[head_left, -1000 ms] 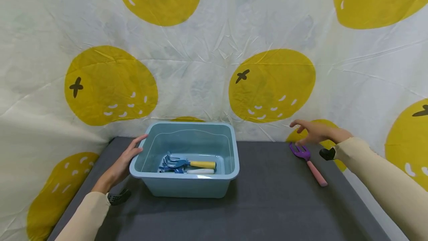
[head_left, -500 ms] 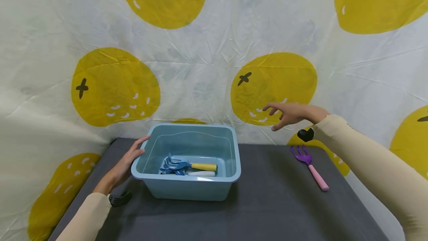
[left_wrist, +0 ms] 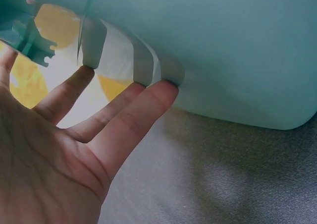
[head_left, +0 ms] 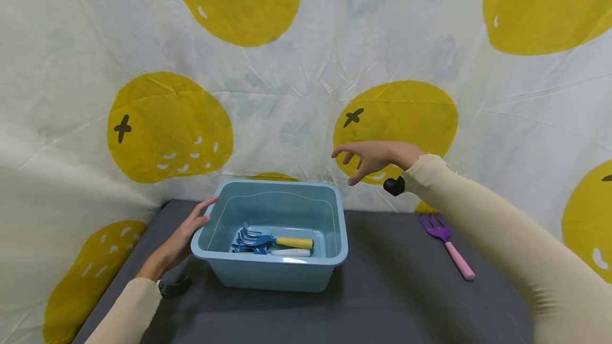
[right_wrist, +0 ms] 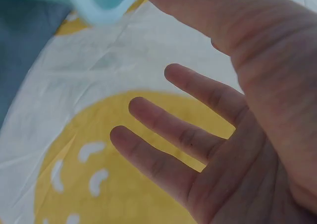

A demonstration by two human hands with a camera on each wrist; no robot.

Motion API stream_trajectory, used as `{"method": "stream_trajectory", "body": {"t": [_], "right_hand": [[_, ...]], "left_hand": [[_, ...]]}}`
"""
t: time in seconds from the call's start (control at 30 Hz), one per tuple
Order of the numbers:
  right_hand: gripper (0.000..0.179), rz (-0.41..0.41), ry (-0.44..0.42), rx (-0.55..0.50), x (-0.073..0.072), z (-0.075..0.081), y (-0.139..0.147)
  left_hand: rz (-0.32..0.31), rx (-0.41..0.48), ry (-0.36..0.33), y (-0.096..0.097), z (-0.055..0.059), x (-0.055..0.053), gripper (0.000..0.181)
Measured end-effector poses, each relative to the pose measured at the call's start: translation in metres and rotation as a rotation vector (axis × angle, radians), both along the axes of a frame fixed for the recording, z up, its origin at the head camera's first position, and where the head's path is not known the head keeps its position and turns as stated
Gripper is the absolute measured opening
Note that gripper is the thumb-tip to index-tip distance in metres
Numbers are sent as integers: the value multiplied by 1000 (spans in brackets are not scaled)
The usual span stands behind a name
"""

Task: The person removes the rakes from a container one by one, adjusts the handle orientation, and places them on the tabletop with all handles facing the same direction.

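A light blue plastic basin stands on the dark table. Its left side is touched by my left hand, whose extended fingertips press the outer wall in the left wrist view. Lying on the basin floor are a blue hand rake with a yellow handle and a blue tool with a white handle, its head partly covered. My right hand hovers in the air beyond the basin's back right corner, fingers spread and holding nothing. Farther right lies a purple hand fork with a pink handle.
A white cloth printed with big yellow fruits hangs right behind the table and along its left side. The dark tabletop extends in front of the basin and to its right. My right sleeve passes above the table's right part.
My right hand has travelled left and a little upward, from over the purple hand fork toward the basin. The fork stays on the table, and my left hand keeps its place at the basin.
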State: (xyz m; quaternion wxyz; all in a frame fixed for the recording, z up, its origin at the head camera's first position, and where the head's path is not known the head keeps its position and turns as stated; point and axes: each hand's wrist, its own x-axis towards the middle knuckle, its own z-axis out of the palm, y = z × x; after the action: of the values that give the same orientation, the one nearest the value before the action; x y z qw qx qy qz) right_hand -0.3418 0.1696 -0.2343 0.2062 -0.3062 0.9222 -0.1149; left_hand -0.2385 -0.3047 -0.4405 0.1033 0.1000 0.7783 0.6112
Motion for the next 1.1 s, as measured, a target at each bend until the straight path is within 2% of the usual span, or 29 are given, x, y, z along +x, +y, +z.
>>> {"method": "stream_trajectory", "body": {"t": [0.23, 0.37, 0.57, 0.87, 1.1], "right_hand": [[79, 78, 6, 11, -4, -1, -40], [78, 117, -4, 24, -6, -11, -61], [75, 151, -78, 48, -9, -35, -92], [68, 158, -256, 68, -12, -83, -131], [71, 161, -271, 155, -12, -114, -149]], "left_hand": [[7, -3, 15, 1, 1, -2, 62], [8, 1, 16, 1, 1, -1, 62], [10, 6, 16, 2, 4, -1, 61], [7, 9, 14, 3, 7, 5, 62], [6, 12, 15, 7, 7, 7, 62]]}}
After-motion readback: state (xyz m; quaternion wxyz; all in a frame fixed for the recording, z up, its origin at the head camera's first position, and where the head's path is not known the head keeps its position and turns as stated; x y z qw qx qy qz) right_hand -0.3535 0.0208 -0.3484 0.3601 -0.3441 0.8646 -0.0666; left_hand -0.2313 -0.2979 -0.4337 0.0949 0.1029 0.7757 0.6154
